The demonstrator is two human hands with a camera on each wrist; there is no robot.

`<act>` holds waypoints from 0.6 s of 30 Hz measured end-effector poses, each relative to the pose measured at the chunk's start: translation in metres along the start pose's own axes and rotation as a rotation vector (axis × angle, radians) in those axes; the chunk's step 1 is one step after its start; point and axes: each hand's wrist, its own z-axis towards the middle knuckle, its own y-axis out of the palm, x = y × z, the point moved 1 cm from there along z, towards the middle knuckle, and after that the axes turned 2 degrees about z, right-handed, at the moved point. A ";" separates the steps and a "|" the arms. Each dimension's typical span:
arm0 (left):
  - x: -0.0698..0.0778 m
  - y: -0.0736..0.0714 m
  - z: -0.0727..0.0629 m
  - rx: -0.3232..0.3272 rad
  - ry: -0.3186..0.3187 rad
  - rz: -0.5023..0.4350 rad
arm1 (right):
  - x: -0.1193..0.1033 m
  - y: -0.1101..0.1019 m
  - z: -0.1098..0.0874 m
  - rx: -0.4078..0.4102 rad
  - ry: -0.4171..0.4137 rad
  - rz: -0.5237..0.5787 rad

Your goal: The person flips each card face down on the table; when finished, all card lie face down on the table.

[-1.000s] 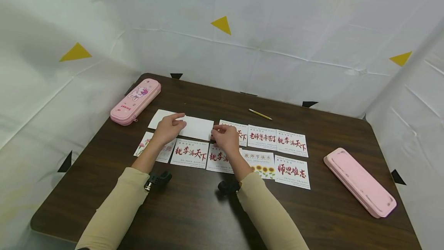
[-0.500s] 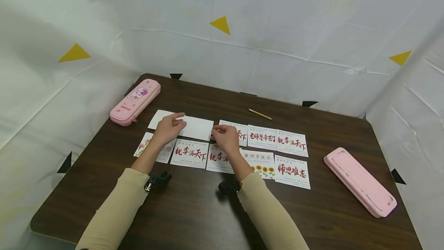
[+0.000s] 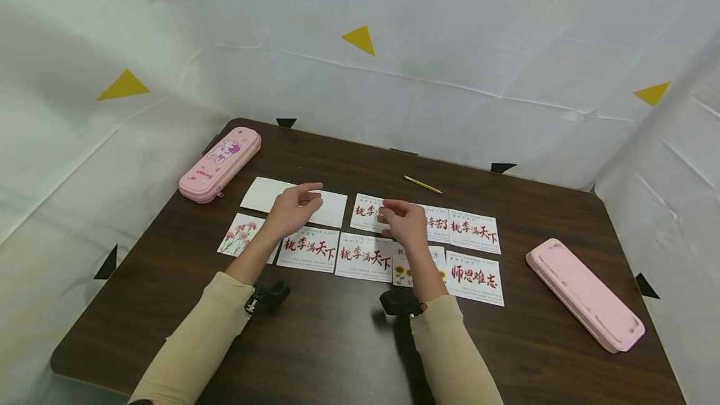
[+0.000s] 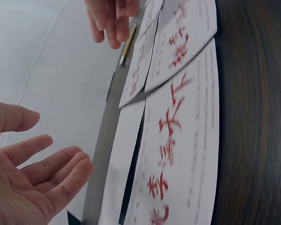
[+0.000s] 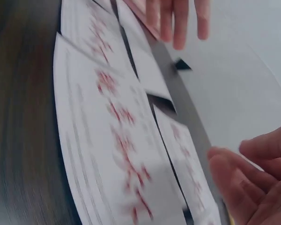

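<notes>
My left hand (image 3: 290, 211) hovers over two blank white cards, a left one (image 3: 260, 194) and a right one (image 3: 333, 209). In the left wrist view its fingers (image 4: 61, 171) are loosely spread and hold nothing. Over the back row's red-lettered cards is my right hand (image 3: 408, 225), partly covering the leftmost card (image 3: 367, 211) and the one beside it. The right wrist view has this hand's fingers (image 5: 239, 176) relaxed, with nothing between them. In front lies a second row: a pink flower card (image 3: 239, 235), red-lettered cards (image 3: 308, 249) and a sunflower card (image 3: 402, 275) half hidden by my right forearm.
A pink pencil case (image 3: 220, 164) with a cartoon print lies at the back left of the dark wooden table (image 3: 315, 355). Another pink case (image 3: 585, 295) is at the right. Behind the cards lies a yellow pencil (image 3: 422, 184). White sheeting (image 3: 450, 30) encloses the table.
Both hands have shifted right, the right one farther. The right fingers have left the right blank card's edge and are over the lettered cards. The cards stay in place; the flower card shows more.
</notes>
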 end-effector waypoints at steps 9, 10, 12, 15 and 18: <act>0.017 0.034 0.007 -0.186 -0.031 -0.067 | 0.012 -0.032 0.002 0.026 0.076 -0.203; 0.017 0.038 0.009 -0.196 -0.031 -0.066 | 0.013 -0.033 0.003 0.027 0.078 -0.212; 0.017 0.044 0.012 -0.213 -0.033 -0.058 | 0.014 -0.035 0.003 0.029 0.081 -0.229; 0.018 0.049 0.015 -0.227 -0.049 -0.044 | 0.016 -0.036 0.003 0.027 0.085 -0.242; 0.019 0.052 0.018 -0.238 -0.072 -0.052 | 0.017 -0.036 0.004 0.017 0.087 -0.253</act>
